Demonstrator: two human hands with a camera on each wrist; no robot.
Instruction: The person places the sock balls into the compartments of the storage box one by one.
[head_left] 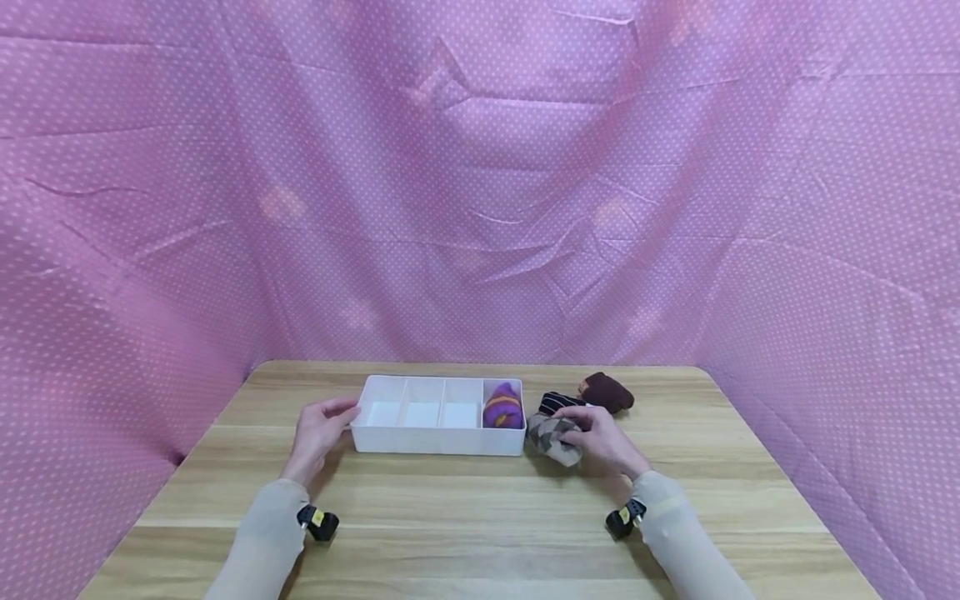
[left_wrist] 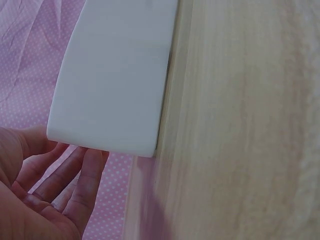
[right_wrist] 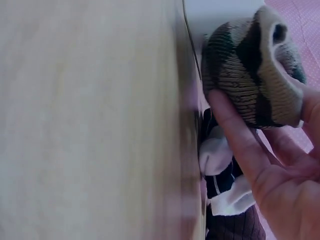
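Note:
A white box [head_left: 438, 442] with several compartments stands on the table, and a rolled purple sock [head_left: 502, 407] with orange stripes fills its rightmost one. My left hand [head_left: 318, 433] touches the box's left end, fingertips against the end wall in the left wrist view. At the box's right end, my right hand [head_left: 600, 437] holds a rolled beige-and-grey checked sock [head_left: 553, 437] between thumb and fingers. The right wrist view shows the sock's ribbed cuff [right_wrist: 285, 95] by the thumb. Behind this hand lies a black sock with white stripes [head_left: 558, 402], partly hidden.
A dark brown rolled sock [head_left: 609, 393] lies farther back on the right. The wooden table [head_left: 465, 533] ends at a pink dotted cloth [head_left: 480, 208] hanging behind and along both sides. A small black device is strapped to each wrist.

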